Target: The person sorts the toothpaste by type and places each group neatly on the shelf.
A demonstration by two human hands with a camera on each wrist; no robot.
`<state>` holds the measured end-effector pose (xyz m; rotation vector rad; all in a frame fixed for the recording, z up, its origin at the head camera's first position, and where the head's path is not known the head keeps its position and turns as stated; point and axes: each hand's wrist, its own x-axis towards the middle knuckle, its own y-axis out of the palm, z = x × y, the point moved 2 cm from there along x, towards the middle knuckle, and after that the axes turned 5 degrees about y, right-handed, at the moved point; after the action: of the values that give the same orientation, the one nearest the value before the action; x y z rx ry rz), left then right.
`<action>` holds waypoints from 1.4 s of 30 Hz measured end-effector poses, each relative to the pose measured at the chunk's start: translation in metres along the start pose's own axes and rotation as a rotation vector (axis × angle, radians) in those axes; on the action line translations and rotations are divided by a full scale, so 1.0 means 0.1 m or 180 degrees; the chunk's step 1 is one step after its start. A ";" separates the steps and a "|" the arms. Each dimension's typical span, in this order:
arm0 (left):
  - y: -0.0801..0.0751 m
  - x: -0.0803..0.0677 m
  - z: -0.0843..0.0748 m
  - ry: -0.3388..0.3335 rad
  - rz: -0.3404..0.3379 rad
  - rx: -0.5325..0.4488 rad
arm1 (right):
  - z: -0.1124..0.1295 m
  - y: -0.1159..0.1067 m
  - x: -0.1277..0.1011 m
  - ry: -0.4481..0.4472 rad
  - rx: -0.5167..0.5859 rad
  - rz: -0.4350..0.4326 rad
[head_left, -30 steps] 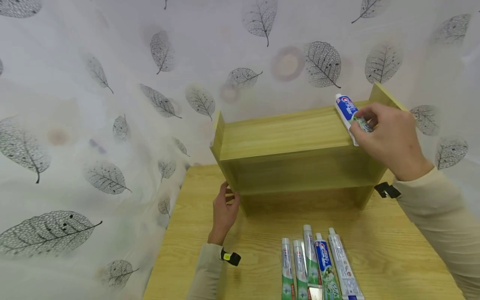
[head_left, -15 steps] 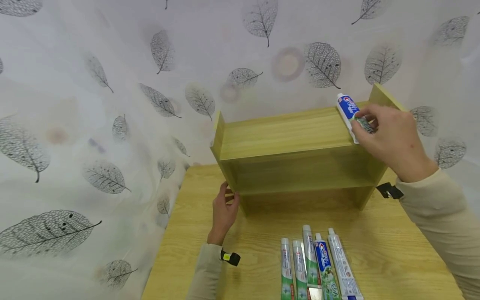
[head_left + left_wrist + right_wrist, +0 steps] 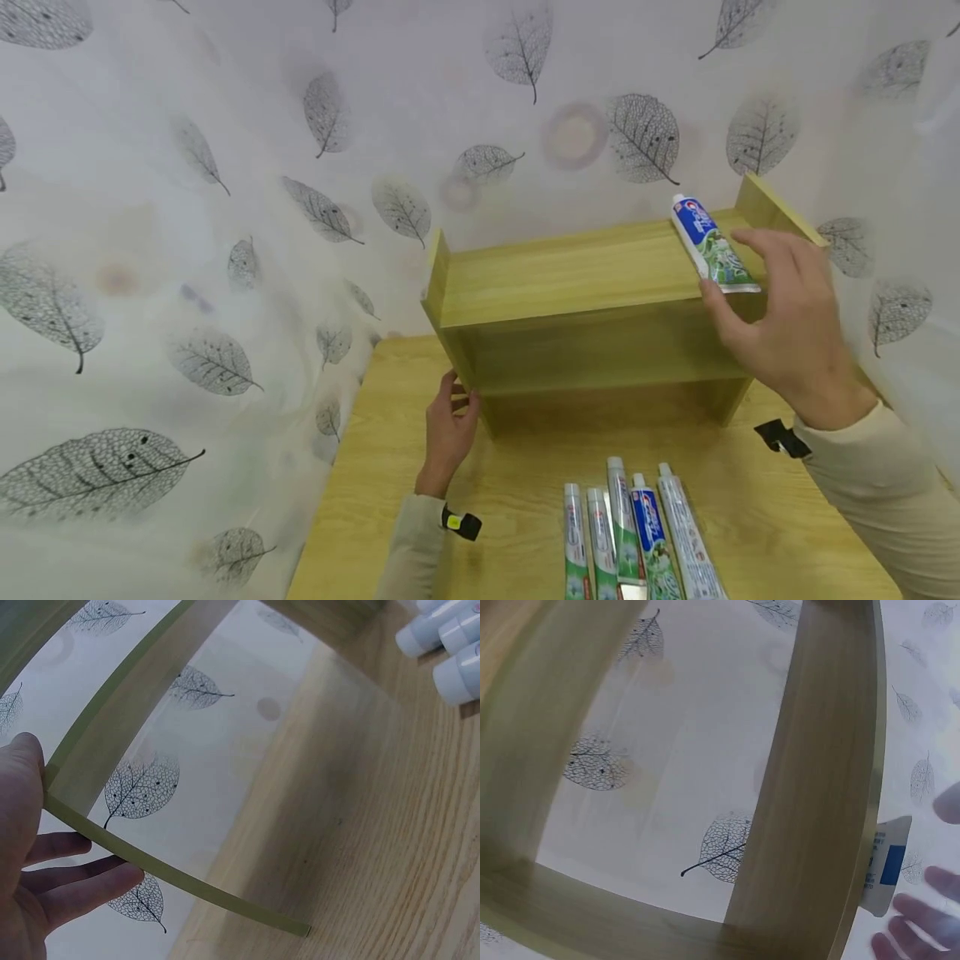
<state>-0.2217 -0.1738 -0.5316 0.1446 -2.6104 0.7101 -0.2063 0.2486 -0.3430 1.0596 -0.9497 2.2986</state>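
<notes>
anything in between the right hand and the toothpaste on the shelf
Nothing visible stands in the way: the right hand is right by the toothpaste, whose flat end juts past the front edge of the shelf. The other tubes lie lower, on the table.

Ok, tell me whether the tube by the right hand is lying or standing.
Lying: the tube stretches across the top board, printed face up, flat end overhanging the front.
</notes>
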 end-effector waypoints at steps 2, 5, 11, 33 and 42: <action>0.01 -0.01 0.00 -0.0024 0.0006 -0.0014 | 0.04 0.00 -0.13 -0.0120 0.0057 -0.0325; 0.01 -0.01 -0.02 -0.0058 0.0014 -0.0038 | 0.14 0.00 -0.32 -0.0289 0.0110 -0.0771; 0.00 -0.01 -0.03 -0.0047 -0.0020 -0.0044 | 0.24 0.06 -0.60 -0.0629 0.0226 -0.0998; 0.02 -0.01 0.00 0.0006 -0.0036 -0.0044 | -0.32 0.42 -1.60 -0.0439 -0.0335 0.0416; 0.01 -0.01 0.00 0.0013 -0.0064 -0.0038 | -0.37 0.55 -1.87 -0.0454 -0.0291 0.0646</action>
<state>-0.2210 -0.1726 -0.5325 0.1653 -2.6054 0.6869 -0.1436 0.2203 -0.5293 1.1474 -1.2587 2.3371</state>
